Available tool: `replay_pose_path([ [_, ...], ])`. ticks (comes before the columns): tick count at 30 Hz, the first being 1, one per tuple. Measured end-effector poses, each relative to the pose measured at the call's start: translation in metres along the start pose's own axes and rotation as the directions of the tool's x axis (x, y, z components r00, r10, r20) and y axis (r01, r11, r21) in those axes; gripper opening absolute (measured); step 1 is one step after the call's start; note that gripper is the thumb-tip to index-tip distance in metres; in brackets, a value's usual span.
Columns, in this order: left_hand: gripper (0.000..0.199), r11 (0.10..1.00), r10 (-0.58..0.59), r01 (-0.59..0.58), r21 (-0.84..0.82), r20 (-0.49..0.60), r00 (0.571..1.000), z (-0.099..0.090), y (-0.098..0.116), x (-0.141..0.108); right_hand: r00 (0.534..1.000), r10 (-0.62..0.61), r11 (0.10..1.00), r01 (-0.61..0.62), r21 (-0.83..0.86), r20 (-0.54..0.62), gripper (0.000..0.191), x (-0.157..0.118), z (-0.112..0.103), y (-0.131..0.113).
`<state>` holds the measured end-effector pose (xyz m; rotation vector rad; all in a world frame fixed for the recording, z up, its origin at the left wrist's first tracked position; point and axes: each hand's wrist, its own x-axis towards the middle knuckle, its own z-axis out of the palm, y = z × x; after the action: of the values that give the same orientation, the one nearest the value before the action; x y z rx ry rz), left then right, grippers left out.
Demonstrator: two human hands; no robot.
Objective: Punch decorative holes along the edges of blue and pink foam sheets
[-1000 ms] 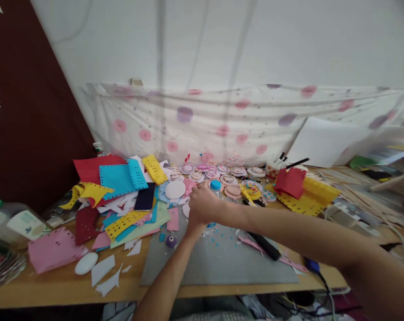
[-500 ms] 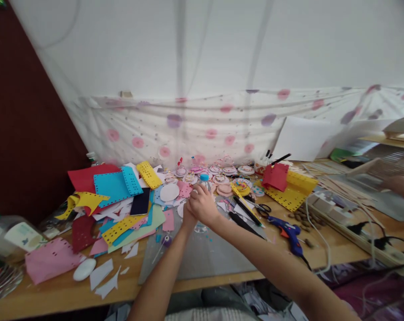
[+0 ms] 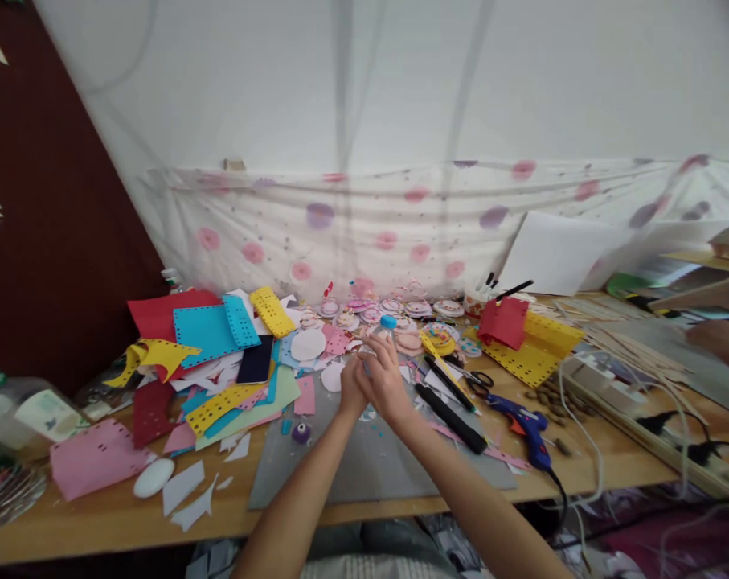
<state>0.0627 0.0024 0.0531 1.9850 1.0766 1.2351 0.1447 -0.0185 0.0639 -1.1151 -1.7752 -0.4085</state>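
Note:
My left hand (image 3: 353, 386) and my right hand (image 3: 383, 376) meet above the grey mat (image 3: 388, 474). The fingers of both hands are curled close together, and what lies between them, if anything, is hidden. Just behind my right hand, the blue cap of a clear bottle (image 3: 387, 322) shows; most of the bottle is covered by the hand. White paper circles (image 3: 308, 344) and a pink piece (image 3: 305, 396) lie left of my hands. A small purple figure with an eye (image 3: 301, 433) rests on the mat.
Scissors (image 3: 477, 379), a black pen-like tool (image 3: 452, 418) and a blue glue gun (image 3: 524, 422) lie right of my hands. Coloured sheets (image 3: 204, 334) pile up at left. A white power strip (image 3: 617, 386) and cables stand at right, near another person's hand (image 3: 722, 338).
My clasped hands have loosened a little, and the right fingers are more raised. The view has shifted slightly. The other person's hand at far right has moved.

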Motion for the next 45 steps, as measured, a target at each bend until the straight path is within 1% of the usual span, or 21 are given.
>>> replay_pose_path([
  [2,0.023,1.0,-0.023,0.023,0.001,-0.045,0.999,0.004,-0.008,0.0,0.994,0.05,0.998,-0.046,0.037,-0.098,0.017,-0.005,-0.002,-0.001],
  [4,0.019,1.0,-0.024,0.023,-0.011,-0.084,0.996,0.01,-0.013,0.0,0.982,0.083,0.996,-0.077,0.041,-0.17,0.016,-0.01,-0.001,-0.001],
  [6,0.016,1.0,-0.019,0.016,-0.026,-0.112,0.994,0.015,-0.016,0.0,0.971,0.107,0.994,-0.103,0.029,-0.212,0.015,-0.015,-0.001,0.0],
  [8,0.019,0.999,-0.011,0.006,-0.038,-0.128,0.992,0.019,-0.016,-0.002,0.961,0.131,0.991,-0.127,0.032,-0.245,0.014,-0.019,0.0,0.001],
  [11,0.021,0.998,-0.004,-0.004,-0.058,-0.135,0.991,0.021,-0.012,-0.004,0.944,0.152,0.988,-0.136,0.075,-0.294,0.014,-0.024,0.0,0.002],
  [13,0.022,0.998,-0.014,0.004,-0.068,-0.14,0.99,0.021,-0.008,-0.005,0.937,0.171,0.983,-0.142,0.114,-0.306,0.015,-0.025,-0.002,0.002],
  [18,0.03,0.995,-0.07,0.057,-0.087,-0.158,0.985,0.023,0.0,-0.006,0.925,0.242,0.963,-0.191,0.192,-0.292,0.018,-0.028,-0.007,-0.002],
  [21,0.027,0.991,-0.106,0.09,-0.101,-0.166,0.98,0.023,0.002,-0.006,0.92,0.285,0.946,-0.225,0.235,-0.267,0.02,-0.029,-0.012,-0.004],
  [25,0.026,0.981,-0.143,0.116,-0.154,-0.175,0.974,0.02,0.0,-0.005,0.919,0.346,0.912,-0.282,0.297,-0.191,0.024,-0.032,-0.016,-0.007],
  [27,0.026,0.973,-0.164,0.129,-0.19,-0.187,0.969,0.018,-0.001,-0.005,0.912,0.365,0.9,-0.296,0.319,-0.185,0.024,-0.032,-0.015,-0.008],
  [30,0.029,0.962,-0.199,0.156,-0.222,-0.185,0.962,0.016,-0.002,-0.006,0.884,0.422,0.871,-0.333,0.363,-0.202,0.023,-0.032,-0.014,-0.006],
  [34,0.034,0.938,-0.257,0.204,-0.281,-0.163,0.953,0.012,-0.004,-0.005,0.828,0.53,0.792,-0.408,0.454,-0.182,0.021,-0.031,-0.011,-0.002],
  [38,0.036,0.904,-0.309,0.251,-0.346,-0.124,0.943,0.007,-0.005,0.0,0.797,0.587,0.715,-0.425,0.556,-0.145,0.022,-0.027,-0.005,0.0],
  [40,0.036,0.892,-0.325,0.265,-0.367,-0.113,0.939,0.005,-0.005,0.002,0.775,0.614,0.677,-0.422,0.602,-0.148,0.022,-0.025,-0.001,0.001],
  [43,0.035,0.877,-0.337,0.28,-0.392,-0.086,0.937,0.003,-0.006,0.003,0.749,0.646,0.638,-0.423,0.643,-0.148,0.02,-0.025,0.004,0.002],
  [45,0.035,0.872,-0.334,0.28,-0.402,-0.069,0.94,0.003,-0.008,0.002,0.728,0.675,0.597,-0.444,0.668,-0.119,0.021,-0.028,0.005,0.003],
])
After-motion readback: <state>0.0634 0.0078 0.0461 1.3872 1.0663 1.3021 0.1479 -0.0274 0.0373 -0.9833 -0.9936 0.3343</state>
